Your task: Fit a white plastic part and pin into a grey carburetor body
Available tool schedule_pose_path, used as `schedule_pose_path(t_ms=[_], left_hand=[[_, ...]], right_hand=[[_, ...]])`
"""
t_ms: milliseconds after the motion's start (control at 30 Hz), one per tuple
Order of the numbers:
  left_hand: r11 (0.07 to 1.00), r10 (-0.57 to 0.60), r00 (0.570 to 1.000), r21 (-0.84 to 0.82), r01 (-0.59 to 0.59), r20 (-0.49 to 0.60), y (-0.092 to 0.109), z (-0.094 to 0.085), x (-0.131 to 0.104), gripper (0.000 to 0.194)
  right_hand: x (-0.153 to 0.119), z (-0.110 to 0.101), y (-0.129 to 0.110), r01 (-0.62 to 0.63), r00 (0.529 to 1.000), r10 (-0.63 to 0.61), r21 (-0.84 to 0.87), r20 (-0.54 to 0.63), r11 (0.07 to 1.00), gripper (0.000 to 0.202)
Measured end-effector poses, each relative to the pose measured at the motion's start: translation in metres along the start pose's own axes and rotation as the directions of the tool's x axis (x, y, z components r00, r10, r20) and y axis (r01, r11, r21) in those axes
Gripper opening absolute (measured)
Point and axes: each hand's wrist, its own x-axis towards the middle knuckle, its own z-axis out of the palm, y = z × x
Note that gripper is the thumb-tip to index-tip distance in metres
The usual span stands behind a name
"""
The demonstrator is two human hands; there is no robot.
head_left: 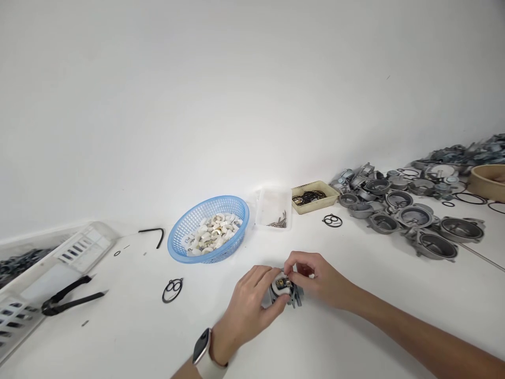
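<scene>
Low in the middle of the head view, a grey metal carburetor body (295,300) rests on the table with a white plastic float (275,286) on top. Small brass parts (280,283) show in the float's opening. My left hand (252,300), with a watch on the wrist, is wrapped round the body's left side, thumb in front and fingers behind. From the right, my right hand (315,279) pinches thumb and forefinger together at the float's far right edge. Whatever sits between those fingertips is too small and hidden to name.
Behind stand a blue basket (173,239) of white floats, a clear tray (264,202) of thin pins and a cream tray (317,207) of black rings. Metal float bowls (414,216) crowd the right. Pliers (74,300) and a black gasket (172,290) lie left.
</scene>
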Motion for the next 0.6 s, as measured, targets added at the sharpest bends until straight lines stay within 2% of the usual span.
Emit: schedule_pose_path(t_ms=[267,500,600], left_hand=[[1.0,0.01,1.0,0.003,-0.01,-0.005,0.0004,0.0005,0.0004,0.037],[0.998,0.058,0.998,0.002,-0.058,-0.023,0.0029,0.0005,0.0006,0.039],[0.998,0.059,0.998,0.012,-0.059,-0.015,0.0041,-0.0001,0.001,0.04]], right_hand=[[-0.0007,-0.0003,0.0024,-0.001,0.999,0.002,0.035,-0.035,0.999,0.012],[0.0025,-0.0034,0.0039,-0.015,1.0,0.014,0.093,0.013,0.996,0.015],[0.0037,-0.0054,0.0038,-0.005,1.0,0.005,0.081,-0.001,0.997,0.016]])
